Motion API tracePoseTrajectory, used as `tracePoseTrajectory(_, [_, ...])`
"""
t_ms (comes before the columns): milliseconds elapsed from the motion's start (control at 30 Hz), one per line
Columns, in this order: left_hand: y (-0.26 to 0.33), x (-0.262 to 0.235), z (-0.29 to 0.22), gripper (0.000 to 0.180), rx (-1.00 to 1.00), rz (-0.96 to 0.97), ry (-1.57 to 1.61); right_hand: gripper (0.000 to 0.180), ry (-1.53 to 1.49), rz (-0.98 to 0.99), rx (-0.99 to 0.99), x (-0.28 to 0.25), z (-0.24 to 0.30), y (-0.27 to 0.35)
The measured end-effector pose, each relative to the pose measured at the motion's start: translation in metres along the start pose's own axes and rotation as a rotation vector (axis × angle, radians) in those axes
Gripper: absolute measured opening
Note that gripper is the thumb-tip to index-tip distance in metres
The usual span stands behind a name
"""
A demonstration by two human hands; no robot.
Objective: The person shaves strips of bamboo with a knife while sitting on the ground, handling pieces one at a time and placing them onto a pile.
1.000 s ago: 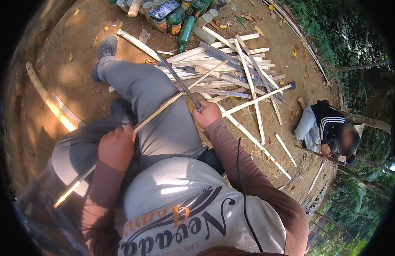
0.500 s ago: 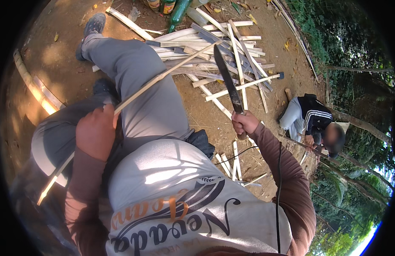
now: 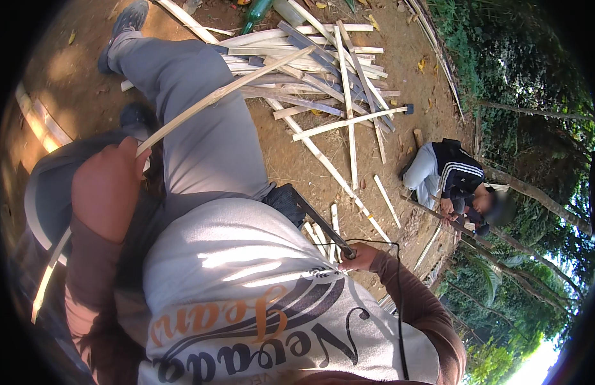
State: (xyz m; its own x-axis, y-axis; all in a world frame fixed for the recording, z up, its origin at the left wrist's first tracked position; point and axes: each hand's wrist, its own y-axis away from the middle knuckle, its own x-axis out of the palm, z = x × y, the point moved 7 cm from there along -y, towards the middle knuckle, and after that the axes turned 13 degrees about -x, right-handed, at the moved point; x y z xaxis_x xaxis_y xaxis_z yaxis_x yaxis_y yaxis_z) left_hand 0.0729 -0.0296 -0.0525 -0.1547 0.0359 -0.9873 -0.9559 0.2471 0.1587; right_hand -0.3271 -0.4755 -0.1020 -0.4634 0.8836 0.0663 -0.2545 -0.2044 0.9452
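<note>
left hand (image 3: 108, 189), grip clamped round a long pale strip (image 3: 214, 96), slanting across the gray trouser leg (image 3: 210, 151), over to the right hand (image 3: 360, 258), grip wrapped round a knife (image 3: 322, 223) beside the shirt (image 3: 214, 256)

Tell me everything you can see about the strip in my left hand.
The long, narrow strip is pale tan and looks like split wood or bamboo. The left hand grips it, with a length showing on either side of the fist. It slants from lower left to upper right, crossing over the grey trouser leg; whether it touches there is unclear. Its upper end visually overlaps the loose strips.
</note>
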Motion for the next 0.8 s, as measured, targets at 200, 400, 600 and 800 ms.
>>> tracePoseTrajectory(200, [-0.007, -0.012, 0.005, 0.031, 0.037, -0.001, 0.013, 0.034, -0.190, -0.229, -0.159, 0.033, -0.067, -0.024])
tracePoseTrajectory(400, [-0.017, -0.023, 0.005, 0.030, 0.065, -0.009, 0.008, 0.039, 0.323, -0.006, 0.393, -0.073, -0.192, 0.086])
tracePoseTrajectory(600, [-0.013, -0.025, 0.011, 0.031, 0.056, -0.031, -0.012, 0.039, 0.863, -0.599, 0.713, -0.241, -0.151, 0.151])
tracePoseTrajectory(800, [-0.023, -0.002, -0.023, 0.030, 0.128, 0.059, -0.009, 0.041, 0.624, -1.228, 0.157, -0.261, 0.045, 0.000])
